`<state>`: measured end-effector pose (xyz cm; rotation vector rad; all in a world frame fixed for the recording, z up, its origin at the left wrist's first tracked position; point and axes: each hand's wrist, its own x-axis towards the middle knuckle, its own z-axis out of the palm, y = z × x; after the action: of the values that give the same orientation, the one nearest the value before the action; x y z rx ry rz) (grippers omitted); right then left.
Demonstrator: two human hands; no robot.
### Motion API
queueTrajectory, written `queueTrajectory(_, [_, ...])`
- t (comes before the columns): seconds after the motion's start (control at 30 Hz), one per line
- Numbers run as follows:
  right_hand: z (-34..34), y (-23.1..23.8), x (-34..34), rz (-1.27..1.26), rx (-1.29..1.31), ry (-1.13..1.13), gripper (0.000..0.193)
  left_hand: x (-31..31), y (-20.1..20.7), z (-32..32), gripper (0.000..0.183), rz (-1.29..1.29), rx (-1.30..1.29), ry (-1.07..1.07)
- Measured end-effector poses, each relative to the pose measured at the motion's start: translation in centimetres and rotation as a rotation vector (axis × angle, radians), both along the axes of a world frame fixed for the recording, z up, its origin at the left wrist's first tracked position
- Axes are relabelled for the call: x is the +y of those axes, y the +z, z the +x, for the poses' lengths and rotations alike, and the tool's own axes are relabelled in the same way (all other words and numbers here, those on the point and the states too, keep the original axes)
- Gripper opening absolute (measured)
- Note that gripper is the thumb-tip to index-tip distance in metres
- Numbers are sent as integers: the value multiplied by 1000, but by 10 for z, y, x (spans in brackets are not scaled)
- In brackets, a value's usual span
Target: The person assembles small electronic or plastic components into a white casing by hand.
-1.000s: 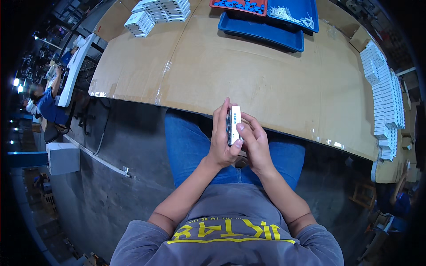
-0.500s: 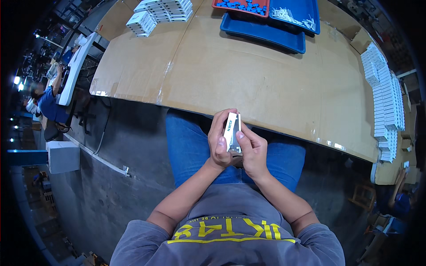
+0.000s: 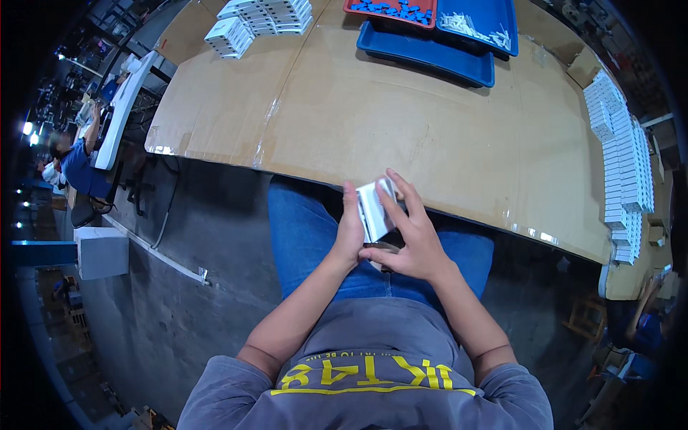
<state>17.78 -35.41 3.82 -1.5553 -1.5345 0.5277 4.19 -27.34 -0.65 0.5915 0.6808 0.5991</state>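
Observation:
Over my lap, just off the table's near edge, I hold a small white box (image 3: 373, 218). My left hand (image 3: 347, 235) is closed along its left side, thumb pointing up. My right hand (image 3: 419, 240) rests its fingers on the box's top and right side, with its thumb stretched out below the box. A broad pale face of the box is turned up, and a dark strip runs along its left edge. The fingers hide part of the box.
A cardboard-covered table (image 3: 358, 115) lies ahead. At its far side are a red tray (image 3: 394, 19) of blue parts, a blue tray (image 3: 479, 46) of white sticks and another blue tray (image 3: 423, 61). White boxes are stacked far left (image 3: 229, 37) and right (image 3: 622, 161). Other people sit nearby.
The box has been turned in my hands, so a broad pale face shows instead of the narrow printed side. My right hand has opened somewhat and shifted over the box's right side.

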Motion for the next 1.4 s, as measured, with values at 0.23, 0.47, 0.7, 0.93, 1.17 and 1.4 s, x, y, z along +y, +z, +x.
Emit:
queueTrajectory(0.23, [18,-23,3,260,-144,246,87,-16,9,0,75,-137,88,-148])
queueTrajectory(0.47, [8,-44,-1,246,28,249,82,-24,2,-2,71,-212,92,-86])
queueTrajectory(0.7, [19,-43,4,252,881,-4,70,-1,2,-10,80,-364,-164,-201])
queueTrajectory(0.93, [84,-34,39,279,179,-272,34,49,5,32,58,116,-140,201])
queueTrajectory(1.17, [92,-34,24,83,-340,-152,31,95,-40,11,36,1074,481,330])
queueTrajectory(1.4, [72,-33,6,-154,-555,-150,58,85,-4,5,41,1698,746,-244])
